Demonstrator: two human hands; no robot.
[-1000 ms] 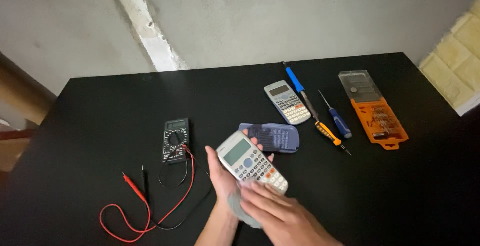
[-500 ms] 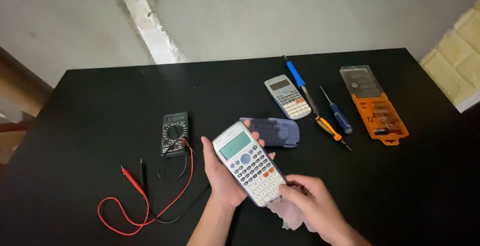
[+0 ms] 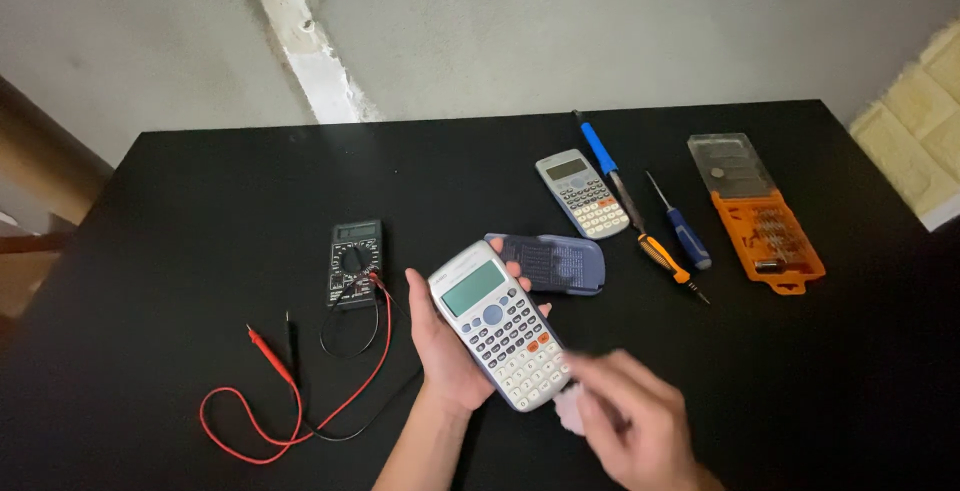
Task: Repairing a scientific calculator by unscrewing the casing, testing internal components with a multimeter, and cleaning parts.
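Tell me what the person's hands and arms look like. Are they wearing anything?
Both are bare. The left hand and its forearm show no sleeve, glove, ring or watch. The right hand is blurred, but no glove or sleeve shows there either. Only the hands and lower forearms are in view, so higher up cannot be told.

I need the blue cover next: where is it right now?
The blue cover lies on the black table, centre of the head view, just beyond the calculator held in the left hand.

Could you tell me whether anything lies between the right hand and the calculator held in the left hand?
Only a small pale cloth, pinched in the blurred right hand, at the calculator bottom edge. The left hand cradles it from below.
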